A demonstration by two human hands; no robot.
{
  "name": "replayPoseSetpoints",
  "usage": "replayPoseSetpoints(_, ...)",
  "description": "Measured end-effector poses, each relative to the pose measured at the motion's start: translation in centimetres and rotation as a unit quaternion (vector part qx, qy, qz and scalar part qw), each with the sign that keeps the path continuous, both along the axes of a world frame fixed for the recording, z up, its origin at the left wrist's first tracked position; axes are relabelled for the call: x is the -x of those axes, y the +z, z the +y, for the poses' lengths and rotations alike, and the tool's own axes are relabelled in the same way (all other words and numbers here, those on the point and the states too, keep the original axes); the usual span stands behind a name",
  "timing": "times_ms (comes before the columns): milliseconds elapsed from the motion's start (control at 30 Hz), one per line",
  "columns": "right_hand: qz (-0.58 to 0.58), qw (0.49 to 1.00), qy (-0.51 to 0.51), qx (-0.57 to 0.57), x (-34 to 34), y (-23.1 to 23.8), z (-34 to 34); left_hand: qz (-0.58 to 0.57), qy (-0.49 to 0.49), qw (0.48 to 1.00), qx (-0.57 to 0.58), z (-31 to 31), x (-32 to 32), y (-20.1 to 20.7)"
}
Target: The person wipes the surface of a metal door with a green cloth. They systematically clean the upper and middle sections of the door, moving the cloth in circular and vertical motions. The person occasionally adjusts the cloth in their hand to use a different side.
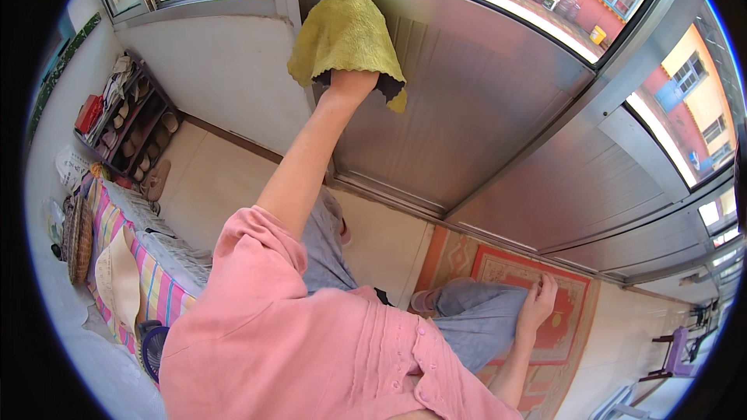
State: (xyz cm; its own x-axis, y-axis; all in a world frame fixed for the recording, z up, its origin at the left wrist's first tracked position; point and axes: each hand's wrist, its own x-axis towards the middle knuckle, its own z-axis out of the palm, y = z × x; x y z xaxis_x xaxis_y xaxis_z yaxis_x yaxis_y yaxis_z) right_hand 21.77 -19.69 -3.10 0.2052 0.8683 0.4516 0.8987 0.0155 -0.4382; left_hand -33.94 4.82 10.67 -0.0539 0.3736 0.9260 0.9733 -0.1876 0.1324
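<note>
My left arm reaches up to the metal door panel (459, 93). A yellow-green cleaning cloth (342, 31), dark on its underside, is draped over my left hand (355, 84), and only the wrist and heel of the hand show below its scalloped edge. The cloth lies against the door's left frame and the upper left part of the panel, just under the window glass; my fingers are hidden beneath it. Low at my right, my right hand (538, 302) hangs beside my knee with loosely bent fingers, and nothing shows in it.
A shoe rack (136, 120) stands along the left wall, with a pair of slippers (156, 180) beside it. Nearer is a striped cloth (117, 218) with a hat (118, 280) on it. A red patterned rug (572, 295) lies by the door's sill; a purple stool (675, 350) is farther right.
</note>
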Motion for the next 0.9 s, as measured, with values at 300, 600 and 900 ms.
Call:
replayPoseSetpoints(300,-0.03,0.999,-0.004,0.012,0.3,-0.6,0.3,0.002,0.009,1.0,-0.008,2.6,-3.9,-0.1)
replayPoseSetpoints(600,-0.014,1.0,-0.017,0.01,0.1,-0.6,-0.1,-0.006,0.044,0.999,0.009,1.6,0.0,3.1)
replayPoseSetpoints(900,-0.02,0.999,-0.011,0.026,0.7,-0.4,-0.4,-0.002,0.063,0.998,0.001,3.7,0.4,5.8)
